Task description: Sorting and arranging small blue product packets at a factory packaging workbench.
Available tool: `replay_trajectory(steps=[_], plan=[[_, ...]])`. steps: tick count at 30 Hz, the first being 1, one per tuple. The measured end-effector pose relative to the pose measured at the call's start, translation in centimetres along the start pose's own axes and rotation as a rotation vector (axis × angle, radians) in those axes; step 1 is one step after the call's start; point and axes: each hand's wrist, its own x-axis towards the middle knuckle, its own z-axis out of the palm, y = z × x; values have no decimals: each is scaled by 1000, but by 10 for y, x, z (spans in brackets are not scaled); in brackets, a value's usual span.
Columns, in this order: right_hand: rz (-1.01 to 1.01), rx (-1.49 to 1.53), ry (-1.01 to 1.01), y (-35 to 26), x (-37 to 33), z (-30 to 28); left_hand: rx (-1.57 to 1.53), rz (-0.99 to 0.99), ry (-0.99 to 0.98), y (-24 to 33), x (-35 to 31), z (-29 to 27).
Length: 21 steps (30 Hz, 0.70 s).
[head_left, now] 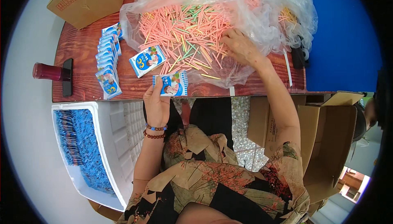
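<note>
My left hand (pixel 157 97) grips a small blue-and-white packet (pixel 172 84) at the table's front edge, thumb on top. My right hand (pixel 241 48) reaches into the right side of a large heap of thin sticks (pixel 180 29), mostly pink with some green and yellow. Its fingers are curled against the sticks; what they hold, if anything, is hidden. The heap spills from a big clear plastic bag (pixel 130 23). A second packet (pixel 147 61) lies flat between the left hand and the heap. To its left, several like packets (pixel 107 60) overlap in a row.
A cardboard box (pixel 88 2) stands at the far left of the reddish table (pixel 84 97). A dark phone (pixel 67 77) and a red cup (pixel 47 71) sit on the left edge. Below left, a white foam box (pixel 96 121) holds many blue packets. An open carton (pixel 327 142) stands at lower right.
</note>
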Motion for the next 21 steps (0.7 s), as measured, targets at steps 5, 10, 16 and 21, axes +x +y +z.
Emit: replay_trajectory(steps=[5, 10, 16, 21], plan=[[-39, -40, -53, 1, -1, -3, -16, -26, -4, 0, 1, -3], [-28, -96, 16, 11, -7, 21, -15, -26, 7, 0, 1, 0], [25, -90, 181, 3, -5, 24, -28, -15, -39, -1, 2, -9], [126, 47, 240, 1, -3, 24, -39, -25, -32, -1, 2, -9]])
